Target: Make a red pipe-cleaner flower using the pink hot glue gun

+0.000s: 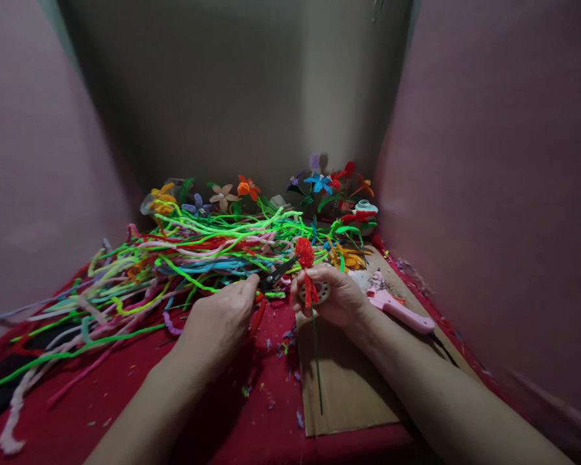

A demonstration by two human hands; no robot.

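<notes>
My left hand [227, 313] is closed round the red handles of a pair of pliers or scissors [272, 281], whose dark jaws point up and right to the edge of a red fuzzy bud [304, 252]. Between the fingers of my right hand [334, 294] the bud is pinched at its base, with short red ends [310, 292] hanging below it. A thin green stem [317, 368] runs down from there over the cardboard. Behind the red ends, a round disc with holes [319, 292] also sits in my right hand.
A pile of coloured pipe cleaners [208, 245] covers the left and middle of the red cloth [252, 413]. Finished flowers [318, 183] stand behind. A pink glue gun [401, 313] lies on cardboard [348, 397] at the right, beside orange petals [348, 257].
</notes>
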